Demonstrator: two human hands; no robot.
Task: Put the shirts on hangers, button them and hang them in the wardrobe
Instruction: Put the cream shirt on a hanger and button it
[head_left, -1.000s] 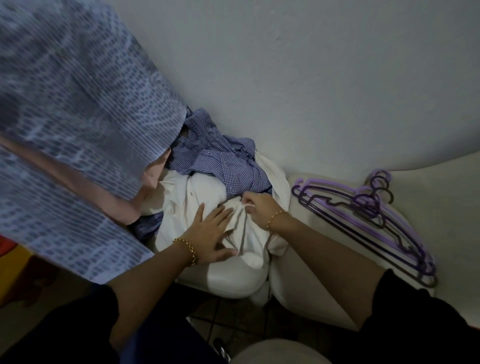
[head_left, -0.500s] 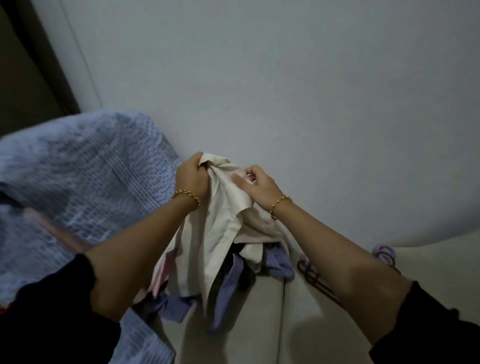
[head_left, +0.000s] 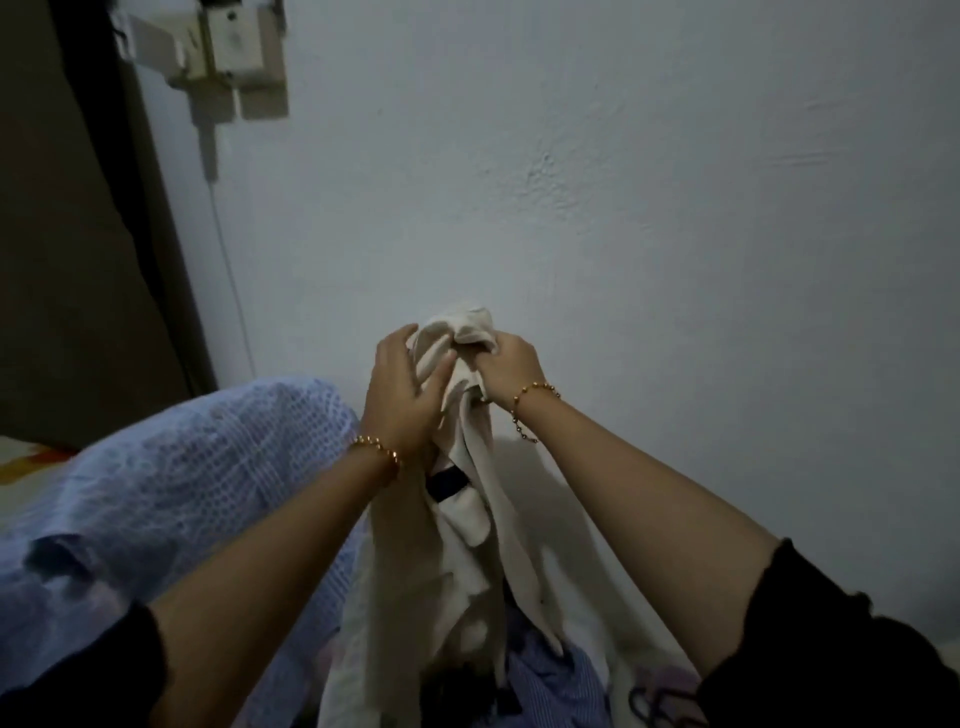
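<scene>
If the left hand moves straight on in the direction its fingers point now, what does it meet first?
Probably the bunched top of the cream shirt, which the right hand grips just up-right of the left hand. Beyond it stands only the wall; depth is unclear.

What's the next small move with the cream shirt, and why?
Probably draw both hands apart to spread the shirt open and find its collar. The right hand clenches the bunched top, the left hand lies against it with fingers fairly straight, and the rest hangs crumpled, so it does not look ready for hanging yet.
</scene>
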